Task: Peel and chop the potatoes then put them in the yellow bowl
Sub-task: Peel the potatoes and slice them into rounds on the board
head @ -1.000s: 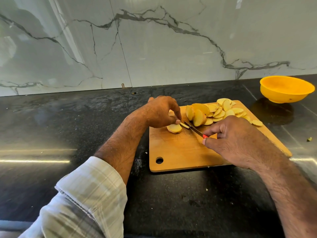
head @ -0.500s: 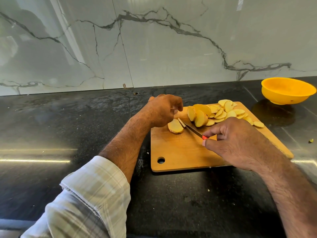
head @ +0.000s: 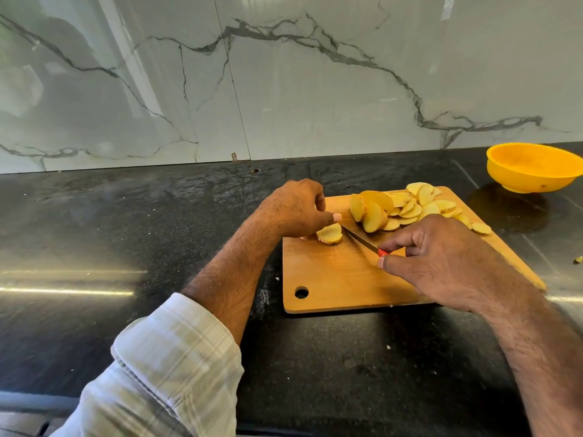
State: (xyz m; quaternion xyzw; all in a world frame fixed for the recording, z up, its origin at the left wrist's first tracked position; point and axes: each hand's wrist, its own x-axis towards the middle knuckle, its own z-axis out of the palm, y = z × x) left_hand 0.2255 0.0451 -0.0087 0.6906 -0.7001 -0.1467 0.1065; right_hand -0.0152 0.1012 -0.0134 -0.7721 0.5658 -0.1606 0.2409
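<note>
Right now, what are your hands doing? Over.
Left hand holds potato piece. Right hand grips knife. Slices piled on board. Yellow bowl empty.

Glossy white marble backsplash [head: 284,83] with grey veins and one vertical seam. Below it, black speckled stone counter [head: 126,222], polished, streaked with bright bands of reflected light at left and right. Pale crumbs scattered on the near part.

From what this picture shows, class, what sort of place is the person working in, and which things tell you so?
Most likely a home kitchen: a dark stone countertop against a marble-patterned wall, with a wooden cutting board of potato slices and a yellow bowl beside it.
</note>
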